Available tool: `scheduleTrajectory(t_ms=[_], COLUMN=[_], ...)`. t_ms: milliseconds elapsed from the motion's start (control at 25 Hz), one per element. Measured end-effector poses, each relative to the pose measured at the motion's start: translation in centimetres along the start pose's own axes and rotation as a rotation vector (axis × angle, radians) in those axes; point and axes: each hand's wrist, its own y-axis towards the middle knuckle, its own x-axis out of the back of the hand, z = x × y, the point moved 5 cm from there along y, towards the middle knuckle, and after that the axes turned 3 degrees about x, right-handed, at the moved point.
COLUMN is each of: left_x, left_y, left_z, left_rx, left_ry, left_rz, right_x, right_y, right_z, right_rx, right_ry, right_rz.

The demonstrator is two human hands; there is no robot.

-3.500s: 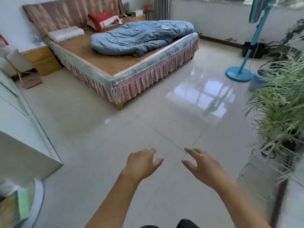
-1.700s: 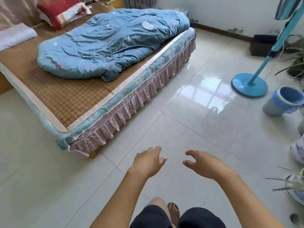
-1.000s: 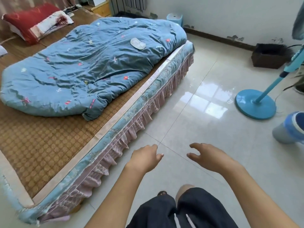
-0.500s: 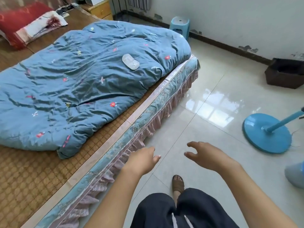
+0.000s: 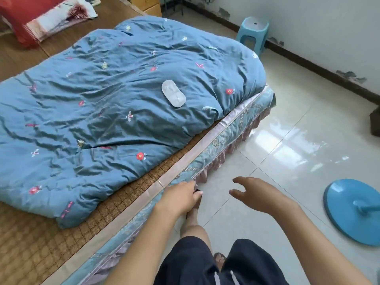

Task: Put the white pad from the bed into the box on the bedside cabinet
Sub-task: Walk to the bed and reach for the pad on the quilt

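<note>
The pad (image 5: 173,96) lies on the quilt (image 5: 115,112), well ahead of both hands, its long axis slanting from far-left to near-right. The left hand (image 5: 181,197), loosely curled and empty, looks nearer than the right hand (image 5: 256,194), open and empty.

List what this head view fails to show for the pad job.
- Box: not in the head view; the bedside cabinet is cut off by the top edge, so its top is unseen.
- White pad: lies on the blue quilt; its underside is hidden and its material is too small to tell.
- Fan: only the blue base shows; the right edge cuts off the rest.
- Left hand and right hand: palms face away.
</note>
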Motion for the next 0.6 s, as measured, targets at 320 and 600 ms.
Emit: scheduleTrajectory(t_ms=[320,600], left_x=[13.1,19.5], left_y=[14.6,27.1], left_z=[4.4,6.6], left_rx=[0.001,0.112], left_ry=[0.028,-0.017], left_rz=[-0.011,-0.020], right_x=[10.5,16.3], right_y=[15.7,27.3], right_z=[4.0,3.9], right_rx=[0.014,0.024], right_ry=[0.002,-0.031], right_rz=[0.026,0.086])
